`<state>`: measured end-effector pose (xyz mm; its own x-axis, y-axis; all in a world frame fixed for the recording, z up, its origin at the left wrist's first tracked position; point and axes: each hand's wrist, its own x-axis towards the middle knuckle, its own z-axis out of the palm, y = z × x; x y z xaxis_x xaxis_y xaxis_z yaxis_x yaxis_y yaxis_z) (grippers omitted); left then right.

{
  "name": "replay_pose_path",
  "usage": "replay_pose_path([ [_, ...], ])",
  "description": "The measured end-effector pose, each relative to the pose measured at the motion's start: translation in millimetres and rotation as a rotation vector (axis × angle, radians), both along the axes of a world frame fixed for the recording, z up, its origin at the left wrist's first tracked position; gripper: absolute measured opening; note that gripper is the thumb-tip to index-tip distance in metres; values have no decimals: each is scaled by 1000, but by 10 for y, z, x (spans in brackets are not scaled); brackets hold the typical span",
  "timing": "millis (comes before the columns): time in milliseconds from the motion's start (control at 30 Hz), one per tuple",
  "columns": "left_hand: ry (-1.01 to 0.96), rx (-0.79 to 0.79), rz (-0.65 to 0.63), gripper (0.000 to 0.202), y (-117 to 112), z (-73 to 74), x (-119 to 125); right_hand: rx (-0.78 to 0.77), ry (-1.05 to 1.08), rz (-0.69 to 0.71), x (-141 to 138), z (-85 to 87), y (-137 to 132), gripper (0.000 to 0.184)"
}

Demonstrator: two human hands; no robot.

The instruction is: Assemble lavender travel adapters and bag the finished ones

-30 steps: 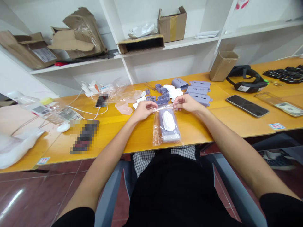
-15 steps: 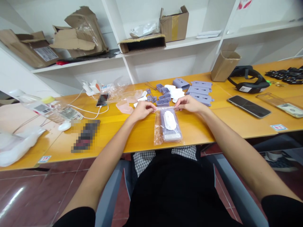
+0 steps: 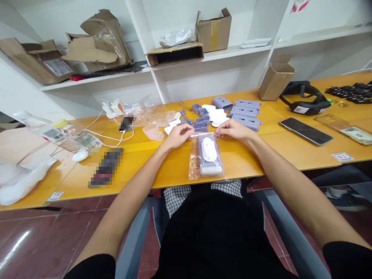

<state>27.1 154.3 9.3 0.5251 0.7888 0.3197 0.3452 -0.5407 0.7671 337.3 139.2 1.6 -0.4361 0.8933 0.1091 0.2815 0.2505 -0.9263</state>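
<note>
One clear plastic bag (image 3: 194, 164), mouth edge gripped at both ends

Bag: lying flat on the yellow-brown table (image 3: 168, 168) at its near edge, between the forearms, mouth pointing away from the wearer. Contents: one lavender case (image 3: 213, 165), with one white oval piece (image 3: 209, 149) on its upper face.

Left hand (image 3: 177, 135): thumb and fingers pinching the mouth's left end. Right hand (image 3: 233, 130): likewise pinching the right end.

Just beyond: small lavender trays (image 3: 200, 126), white parts (image 3: 217, 116), slotted lavender panels (image 3: 245, 110).

Farther right: one dark phone (image 3: 305, 131), one black headset (image 3: 309, 106), one upright cardboard box (image 3: 274, 81).
</note>
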Motion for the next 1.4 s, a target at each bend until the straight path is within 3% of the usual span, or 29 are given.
replay_pose_path([
  [67, -42, -2, 56, 38, -6, -13, 76, 0, -4, -2, -67, -30, -3, 24],
  [167, 51, 37, 61, 44, -3, -33, 170, -3, 41, 16, -180, -88, 10, 29],
  [300, 168, 44, 11, 29, 2, -55, 202, 72, 89, 18, -289, -118, 13, 33],
  [433, 158, 68, 12, 19, -8, -65, 207, 200, -57, 18, -370, -83, -26, 32],
  [533, 147, 78, 11, 18, -14, -64, 216, 260, -163, 49, -405, -67, -44, 36],
  [800, 263, -15, -71, 27, 40, -20, 63, 262, -157, 5, -329, -105, 2, 28],
  [1100, 413, 246, -108, 22, -28, -18, 103, 371, -306, -13, -302, -51, -40, 21],
  [1200, 489, 298, -56, 23, -44, -38, 132, 427, -404, -51, -329, -35, -63, 19],
  [1400, 653, 403, 230, 20, -109, -96, 250, 524, -655, -197, -417, -9, -157, 19],
])
